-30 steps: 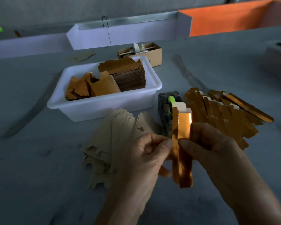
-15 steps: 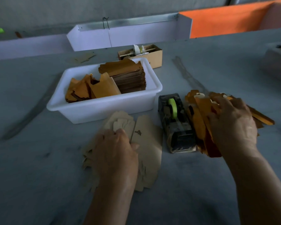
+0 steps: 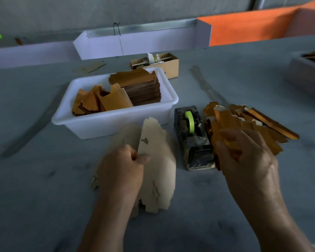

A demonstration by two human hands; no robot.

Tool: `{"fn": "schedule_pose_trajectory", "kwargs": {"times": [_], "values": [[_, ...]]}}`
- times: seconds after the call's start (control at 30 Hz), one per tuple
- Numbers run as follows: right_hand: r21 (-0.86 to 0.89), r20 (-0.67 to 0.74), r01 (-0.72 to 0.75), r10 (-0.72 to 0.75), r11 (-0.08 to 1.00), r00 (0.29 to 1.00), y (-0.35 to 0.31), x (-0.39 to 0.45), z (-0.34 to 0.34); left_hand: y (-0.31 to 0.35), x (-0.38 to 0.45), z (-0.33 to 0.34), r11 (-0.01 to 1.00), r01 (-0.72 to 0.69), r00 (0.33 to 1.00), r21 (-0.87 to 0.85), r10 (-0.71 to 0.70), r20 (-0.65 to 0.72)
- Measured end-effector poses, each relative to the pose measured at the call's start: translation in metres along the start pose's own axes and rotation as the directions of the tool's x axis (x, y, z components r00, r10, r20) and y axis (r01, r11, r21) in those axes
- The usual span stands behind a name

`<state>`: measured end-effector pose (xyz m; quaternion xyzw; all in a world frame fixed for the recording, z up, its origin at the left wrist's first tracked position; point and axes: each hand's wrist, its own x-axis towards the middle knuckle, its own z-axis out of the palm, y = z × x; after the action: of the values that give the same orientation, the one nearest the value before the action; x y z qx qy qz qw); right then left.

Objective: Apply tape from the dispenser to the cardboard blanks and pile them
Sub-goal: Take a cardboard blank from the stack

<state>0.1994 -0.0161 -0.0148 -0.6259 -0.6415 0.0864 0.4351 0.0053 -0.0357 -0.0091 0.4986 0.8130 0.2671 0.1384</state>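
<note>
The left hand (image 3: 123,167) pinches one pale flat cardboard blank (image 3: 157,160) off the near stack, left of the black tape dispenser (image 3: 194,140). A second blank may cling and lift too. The right hand (image 3: 247,157), blurred, curls loosely over the shiny orange taped pile (image 3: 251,122); its grip is unclear, and it could scatter that loose heap.

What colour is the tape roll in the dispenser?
Bright yellow-green; the tape roll shows in the head view, the only one.
</note>
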Motion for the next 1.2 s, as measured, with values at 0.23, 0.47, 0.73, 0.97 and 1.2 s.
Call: {"fn": "schedule_pose_trajectory", "kwargs": {"times": [0.23,0.47,0.73,0.97,1.2], "values": [[0.056,0.085,0.0,-0.005,0.998,0.996,-0.005,-0.013,0.005,-0.013,0.002,-0.009,0.934,-0.008,0.998,-0.358,-0.016,-0.063],[0.212,0.076,-0.04,0.024,0.977,0.997,-0.023,-0.024,0.0,-0.01,-0.017,-0.017,0.618,0.166,0.973,-0.768,0.025,0.23],[0.595,0.615,-0.64,0.237,0.487,0.752,-0.026,-0.031,0.006,0.008,-0.033,-0.009,0.59,0.239,0.91,-0.771,0.142,0.391],[0.551,0.637,-0.619,0.197,0.56,0.745,-0.017,-0.035,0.005,0.022,-0.043,0.0,0.679,0.137,0.956,-0.722,0.1,0.276],[0.37,0.345,-0.234,0.101,0.899,0.933,-0.023,-0.042,0.002,0.019,-0.048,0.009,0.778,0.089,0.979,-0.622,0.044,0.197]]}}
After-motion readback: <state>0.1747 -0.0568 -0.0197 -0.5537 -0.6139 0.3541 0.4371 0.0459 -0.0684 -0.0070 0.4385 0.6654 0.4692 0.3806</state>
